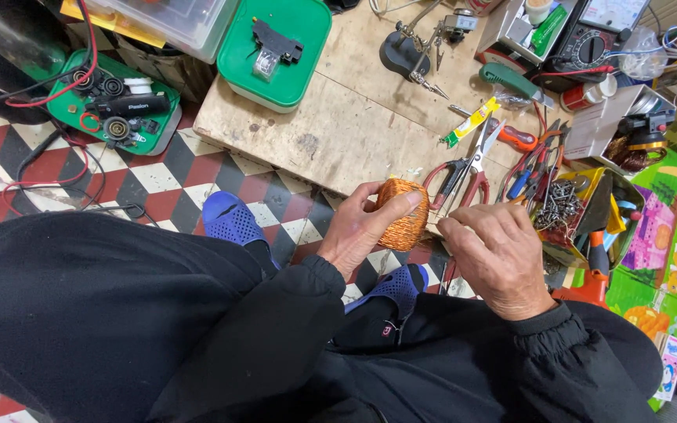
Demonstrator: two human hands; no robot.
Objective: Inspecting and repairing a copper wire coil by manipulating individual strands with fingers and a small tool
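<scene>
1. A spool of copper wire (403, 213) is held in the left hand (363, 232), just in front of the near edge of the low wooden bench (338, 133) and above the checkered floor (174, 176).
2. The grip of the left hand is closed around the spool: the thumb is laid across its front and the fingers are wrapped behind it.
3. The right hand (499, 254) is seen just beside the spool, on its right; its fingers are curled and pinched together near the spool's edge. Whether a strand of wire is caught in that grip cannot be told.
4. Red-handled scissors (468, 168) are laid on the bench just behind the spool.
5. An open box of tools and screws (570, 211) is placed to the right of the scissors, near the right hand.
6. A green lid (276, 47) is set at the far left corner of the bench.
7. Blue perforated clogs (233, 219) are worn on the feet, below the hands.
8. Black sleeves and trousers fill the lower part of the view.
</scene>
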